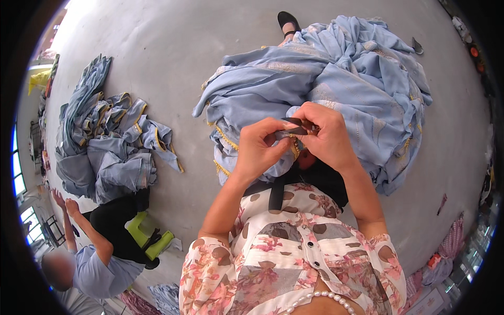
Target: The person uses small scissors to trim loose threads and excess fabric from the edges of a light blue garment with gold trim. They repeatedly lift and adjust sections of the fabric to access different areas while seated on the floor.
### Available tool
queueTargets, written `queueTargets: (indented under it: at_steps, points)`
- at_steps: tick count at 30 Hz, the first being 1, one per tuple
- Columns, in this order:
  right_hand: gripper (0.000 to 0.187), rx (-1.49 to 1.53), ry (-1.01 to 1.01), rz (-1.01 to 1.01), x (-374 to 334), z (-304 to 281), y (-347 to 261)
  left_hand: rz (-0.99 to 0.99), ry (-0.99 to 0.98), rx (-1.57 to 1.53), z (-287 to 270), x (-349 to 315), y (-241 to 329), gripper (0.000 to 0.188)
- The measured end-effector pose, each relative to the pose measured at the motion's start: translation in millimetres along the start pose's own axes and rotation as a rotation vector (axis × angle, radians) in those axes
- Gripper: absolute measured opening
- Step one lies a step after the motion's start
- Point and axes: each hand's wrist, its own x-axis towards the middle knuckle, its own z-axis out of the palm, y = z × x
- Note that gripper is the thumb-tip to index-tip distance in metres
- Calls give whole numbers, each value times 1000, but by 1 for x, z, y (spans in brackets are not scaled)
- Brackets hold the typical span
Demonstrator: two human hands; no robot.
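Close together in front of my body, both hands work at a dark, narrow strip [295, 129], possibly a band or tape. My left hand [261, 148] pinches its left end between thumb and fingers. The right hand [328, 137] is closed at the other end, with its fingertips partly hidden. A bit of the light blue cloth [362, 84] rises to the fingers. This cloth lies in a large heap over my lap and the floor, with woven bands and yellow-gold edging. A dark strap [276, 195] hangs below my left hand.
To the left, a second heap of blue cloth [113, 136] with yellow edging lies on the grey floor [178, 47]. Beside it sits another person [105, 262], arms raised, near a lime-green stool [152, 236]. A black shoe [287, 21] shows beyond my heap.
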Motion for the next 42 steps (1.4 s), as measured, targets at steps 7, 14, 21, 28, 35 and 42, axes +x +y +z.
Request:
queueTargets:
  at_steps: [7,14,21,28,35,42]
  points:
    - [15,460,19,243,-1,4,15,-90,-124,-446,-1,-1,-10,26]
    - [23,98,64,37,-7,-10,13,-129,-101,-525,-13,-2,-16,20]
    - [23,315,-56,203,-27,-2,18,-91,-81,-613,-14,1,-18,19]
    - [23,141,-4,82,-23,2,15,-132,-177,-606,-13,1,-13,18]
    - [22,192,-1,96,-22,3,16,-115,-163,-591,-13,3,-16,15]
    - [22,238,-29,116,-21,2,15,-104,-168,-577,-15,3,-12,14]
